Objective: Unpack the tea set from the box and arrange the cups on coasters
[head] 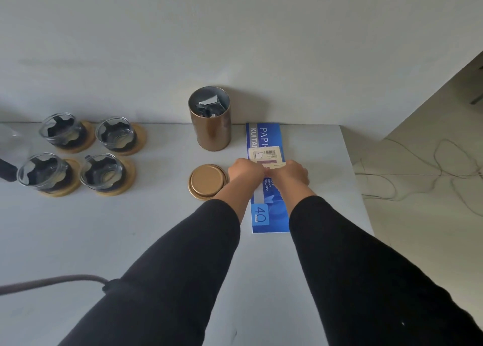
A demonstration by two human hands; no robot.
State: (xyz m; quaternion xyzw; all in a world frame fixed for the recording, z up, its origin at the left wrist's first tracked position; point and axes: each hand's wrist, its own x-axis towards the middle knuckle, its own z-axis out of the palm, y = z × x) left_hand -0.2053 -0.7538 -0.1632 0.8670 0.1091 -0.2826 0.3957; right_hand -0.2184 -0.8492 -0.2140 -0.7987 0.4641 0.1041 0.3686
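Beige packet pinched between left hand, right hand.

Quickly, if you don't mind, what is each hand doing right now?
Left hand: fingers curled on the small beige packet, gripping it.
Right hand: also gripping the same packet, above the blue paper pack.
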